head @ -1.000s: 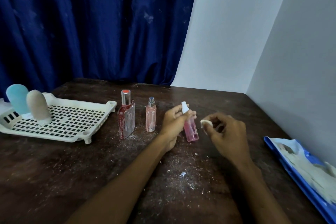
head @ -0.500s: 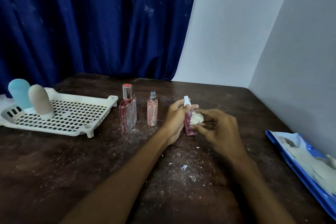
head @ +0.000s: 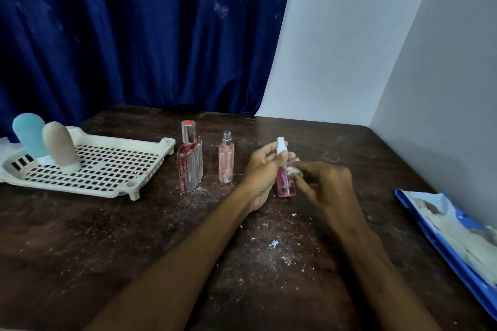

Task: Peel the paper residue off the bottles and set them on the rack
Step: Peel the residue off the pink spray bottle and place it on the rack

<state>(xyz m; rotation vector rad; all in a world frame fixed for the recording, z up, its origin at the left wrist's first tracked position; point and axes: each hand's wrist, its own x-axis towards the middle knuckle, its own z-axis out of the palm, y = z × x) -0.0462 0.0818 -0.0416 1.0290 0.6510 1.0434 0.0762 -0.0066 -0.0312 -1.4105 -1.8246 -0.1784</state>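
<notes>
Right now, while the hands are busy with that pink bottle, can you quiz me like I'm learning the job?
1. How many bottles stand on the table between the rack and the pink spray bottle?
2. True or false: three bottles stand on the rack.
3. Which grips the spray bottle near its cap? A) left hand B) right hand C) neither
Key: 1) two, the red bottle and the slim pink bottle; 2) false, two: a blue bottle and a beige bottle; 3) A; the right hand pinches a paper wad at its side.
</notes>
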